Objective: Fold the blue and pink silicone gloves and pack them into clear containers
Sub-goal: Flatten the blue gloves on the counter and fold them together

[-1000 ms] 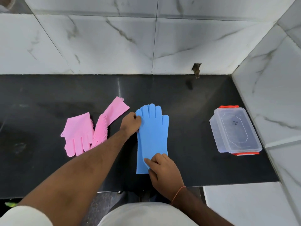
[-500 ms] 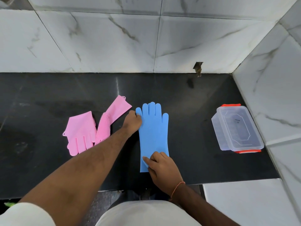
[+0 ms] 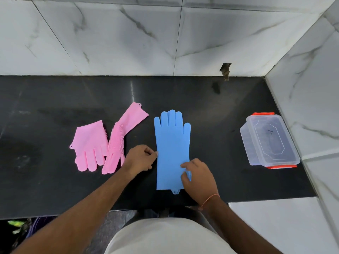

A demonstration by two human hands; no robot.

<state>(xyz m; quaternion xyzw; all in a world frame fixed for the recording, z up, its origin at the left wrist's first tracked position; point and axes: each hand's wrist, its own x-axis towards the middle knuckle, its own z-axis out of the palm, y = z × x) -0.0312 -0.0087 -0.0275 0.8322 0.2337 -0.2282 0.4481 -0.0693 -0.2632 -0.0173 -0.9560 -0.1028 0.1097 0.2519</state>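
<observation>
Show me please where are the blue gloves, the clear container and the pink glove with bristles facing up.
blue gloves [image 3: 171, 143]: head view, on the palm area of the top glove.
clear container [image 3: 268, 138]: head view, on its transparent lid.
pink glove with bristles facing up [image 3: 116, 142]: head view, on its bristled palm.

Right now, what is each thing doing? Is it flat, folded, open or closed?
Blue gloves: stacked flat, unfolded, fingers pointing away.
Pink gloves: unfolded, lying loose, overlapping.
Box: lid on, red clips, looks empty.
Left hand: touching the blue gloves' left edge; grip unclear.
Right hand: pressing on the blue cuff, fingers spread.
</observation>
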